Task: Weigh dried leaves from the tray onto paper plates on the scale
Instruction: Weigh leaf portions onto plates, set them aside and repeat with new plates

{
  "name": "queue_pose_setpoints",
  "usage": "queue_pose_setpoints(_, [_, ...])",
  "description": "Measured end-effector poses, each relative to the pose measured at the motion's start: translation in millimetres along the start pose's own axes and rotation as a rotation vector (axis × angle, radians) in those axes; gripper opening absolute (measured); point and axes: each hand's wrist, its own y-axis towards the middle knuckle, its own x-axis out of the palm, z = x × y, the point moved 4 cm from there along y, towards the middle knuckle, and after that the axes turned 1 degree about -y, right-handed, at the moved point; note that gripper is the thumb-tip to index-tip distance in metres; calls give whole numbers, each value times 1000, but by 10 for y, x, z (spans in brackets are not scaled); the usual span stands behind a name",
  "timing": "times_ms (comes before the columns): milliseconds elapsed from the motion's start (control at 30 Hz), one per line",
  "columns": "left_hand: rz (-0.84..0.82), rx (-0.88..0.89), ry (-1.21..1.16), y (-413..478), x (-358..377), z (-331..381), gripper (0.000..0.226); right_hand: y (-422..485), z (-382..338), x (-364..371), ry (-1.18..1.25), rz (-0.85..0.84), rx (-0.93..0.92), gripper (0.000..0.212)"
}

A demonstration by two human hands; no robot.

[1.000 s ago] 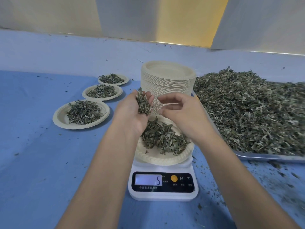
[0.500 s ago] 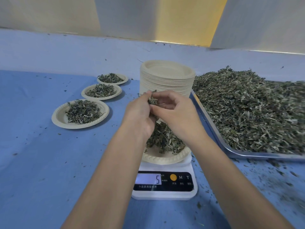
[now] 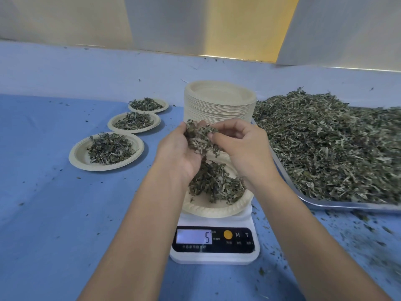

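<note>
Since half a second ago my two hands have drawn slightly apart and the left palm has turned up, baring more of the clump; the scale reading has stayed at 5.

Blue cloth-covered table carries everything. At its right edge lies the shallow silver metal tray, heaped with grey-green dried leaves, crumbled and stemmy. A tall stack of beige paper plates stands just beside the tray's left rim, toward the far edge. Near the front edge sits the white digital scale, with a beige fluted-rim paper plate on it holding a loose mound of leaves. Its black panel shows "5" on the lit display, an orange round button, then "M" and "T"; the small print is too fine for me to read. Three filled paper plates run in a row toward the far left.

Above the scale plate, my left hand cups a clump of dried leaves, fingers curled round it. My right hand pinches at that clump with thumb and forefinger.
</note>
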Motion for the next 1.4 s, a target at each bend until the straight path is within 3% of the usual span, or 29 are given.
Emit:
queue_pose_setpoints(300, [63,45,-7,17,-108,179,35,50,-43,-126,9,-3,64,19])
queue_pose_setpoints(433, [72,59,-50,14,-116,211,34,31,-54,-114,-40,-225,155,16])
queue_pose_setpoints(533, [70,70,-27,23,-121,219,35,-3,6,-109,-271,-391,221,10])
queue_pose_setpoints(700, [63,76,-19,55,-130,205,34,32,58,-111,-304,-268,160,14])
queue_pose_setpoints(1067, [-56,8,174,-4,1,30,23,13,-2,22,-106,-136,-10,24])
queue_pose_setpoints(1400, [-107,20,273,-21,59,-80,14,-8,29,62,-54,-66,1,31])
